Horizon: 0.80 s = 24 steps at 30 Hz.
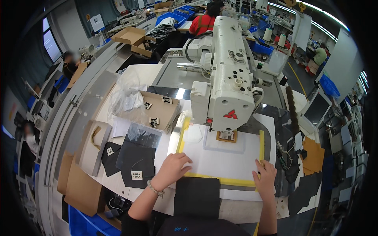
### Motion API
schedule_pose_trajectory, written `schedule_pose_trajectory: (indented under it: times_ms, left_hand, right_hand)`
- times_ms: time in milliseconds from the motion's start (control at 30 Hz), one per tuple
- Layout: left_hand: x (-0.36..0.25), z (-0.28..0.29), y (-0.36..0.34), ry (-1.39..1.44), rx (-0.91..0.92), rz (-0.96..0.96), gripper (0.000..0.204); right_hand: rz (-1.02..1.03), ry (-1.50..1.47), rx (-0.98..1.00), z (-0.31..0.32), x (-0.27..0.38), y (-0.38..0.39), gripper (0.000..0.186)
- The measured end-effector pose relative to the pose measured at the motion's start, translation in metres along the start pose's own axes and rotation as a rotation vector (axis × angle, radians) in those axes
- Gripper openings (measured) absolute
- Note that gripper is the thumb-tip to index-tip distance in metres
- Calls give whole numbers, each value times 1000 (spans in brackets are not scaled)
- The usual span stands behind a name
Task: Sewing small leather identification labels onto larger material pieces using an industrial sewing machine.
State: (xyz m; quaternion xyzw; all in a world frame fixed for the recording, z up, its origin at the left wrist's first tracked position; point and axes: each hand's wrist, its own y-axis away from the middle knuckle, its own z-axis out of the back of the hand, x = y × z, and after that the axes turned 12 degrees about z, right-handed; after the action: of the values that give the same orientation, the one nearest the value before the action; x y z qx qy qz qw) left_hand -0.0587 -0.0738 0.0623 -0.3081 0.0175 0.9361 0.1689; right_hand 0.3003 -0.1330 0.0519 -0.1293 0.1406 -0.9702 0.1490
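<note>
My left hand point(173, 168), with a beaded bracelet at the wrist, rests at the lower left corner of a white sheet edged in yellow tape point(222, 180). Its fingers are loosely bent and apart, with nothing visible in them. At the sheet's right edge lies my right hand point(265, 175), thumb and fingers apart by the yellow tape. The sheet lies under the head of a large white sewing machine point(232, 78). A small orange-brown frame point(226, 136) sits beneath the needle area. A black fabric panel point(197, 196) lies at the table's front edge, between my forearms.
To the left, black fabric pieces point(138, 161) with white labels lie near a cardboard box point(157, 106) with loose labels on top. An open carton point(84, 185) stands at the table's left edge. Orange fabric point(314, 155) and a monitor point(315, 108) are at right. Other people work farther off.
</note>
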Motion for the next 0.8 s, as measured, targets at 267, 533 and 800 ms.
schedule_pose_trajectory:
  times_ms: [267, 533, 800]
  left_hand:
    - [51, -5, -130, -67, 9, -182, 29]
    - [49, 1, -161, -149, 360, -28, 30]
    - [53, 0, -139, -37, 161, -72, 25]
  right_hand:
    - [84, -234, -56, -17, 63, -10, 36]
    - [113, -395, -69, -40, 91, 9, 33]
    - [129, -435, -77, -39, 95, 5, 29]
